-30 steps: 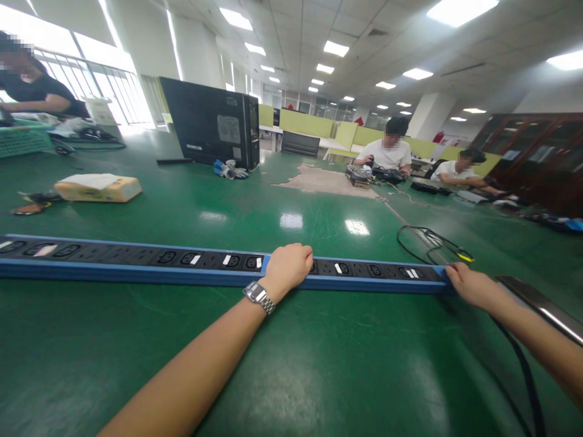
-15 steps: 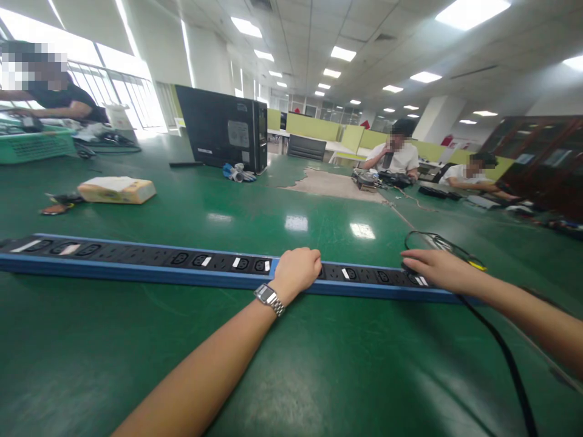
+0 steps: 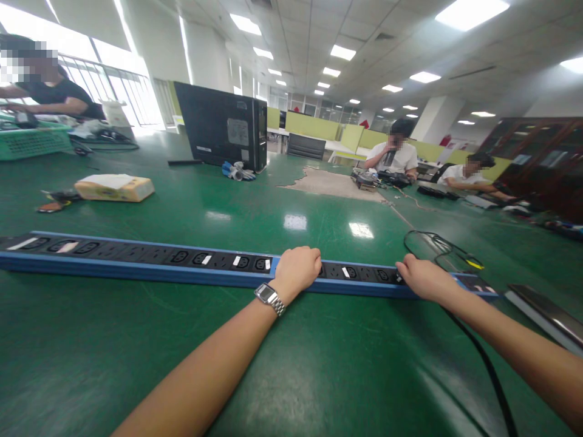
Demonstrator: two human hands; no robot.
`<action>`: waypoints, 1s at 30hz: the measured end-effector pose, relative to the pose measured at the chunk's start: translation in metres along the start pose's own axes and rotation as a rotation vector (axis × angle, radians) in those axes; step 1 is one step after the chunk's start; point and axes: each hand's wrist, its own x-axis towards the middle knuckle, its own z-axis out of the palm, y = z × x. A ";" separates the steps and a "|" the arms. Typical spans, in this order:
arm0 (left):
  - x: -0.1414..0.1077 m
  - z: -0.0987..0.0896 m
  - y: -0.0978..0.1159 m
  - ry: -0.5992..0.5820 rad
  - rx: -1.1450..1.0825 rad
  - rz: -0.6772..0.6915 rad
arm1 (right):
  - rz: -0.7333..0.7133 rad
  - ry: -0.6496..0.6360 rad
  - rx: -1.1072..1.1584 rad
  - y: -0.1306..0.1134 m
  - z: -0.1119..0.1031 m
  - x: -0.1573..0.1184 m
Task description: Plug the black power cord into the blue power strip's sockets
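A long blue-and-black power strip [image 3: 150,254] lies across the green table, with rows of sockets and several white stickers on its top. My left hand [image 3: 297,269], a metal watch on its wrist, is closed over the strip near its middle. Farther right, my right hand [image 3: 424,278] is closed at the sockets. A black power cord [image 3: 490,361] runs out from under it down toward the front edge of the view. The plug end in those fingers is mostly hidden, and I cannot tell whether it sits in a socket.
Beyond the strip stand a black computer tower [image 3: 218,127], blue-grey gloves [image 3: 237,171] and a tissue pack [image 3: 115,187]. A coiled cable [image 3: 437,241] and a dark flat object [image 3: 546,312] are at right. A green basket [image 3: 34,142] is far left. Several people sit around.
My right hand has moved slightly left and down along the strip, its fingers now curled in. The strip's right end shows now. My left hand has stayed put.
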 end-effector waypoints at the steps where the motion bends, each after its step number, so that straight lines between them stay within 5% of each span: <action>1: 0.000 0.000 0.000 0.001 0.001 0.002 | 0.021 0.017 0.001 -0.003 0.002 -0.005; 7: 0.000 -0.001 0.001 0.002 0.010 0.000 | 0.048 0.101 -0.067 -0.016 0.006 -0.019; 16: 0.001 0.000 0.001 -0.018 0.007 -0.003 | 0.182 0.076 0.095 -0.019 0.010 -0.019; 21: -0.001 -0.003 0.002 -0.024 -0.001 -0.015 | 0.115 0.027 0.105 -0.017 0.009 -0.017; 26: -0.002 -0.006 0.003 -0.026 -0.010 -0.024 | -0.048 0.028 0.161 0.000 -0.044 0.001; 30: -0.001 -0.006 0.003 -0.025 -0.027 -0.025 | -0.083 0.111 0.226 -0.021 -0.107 -0.010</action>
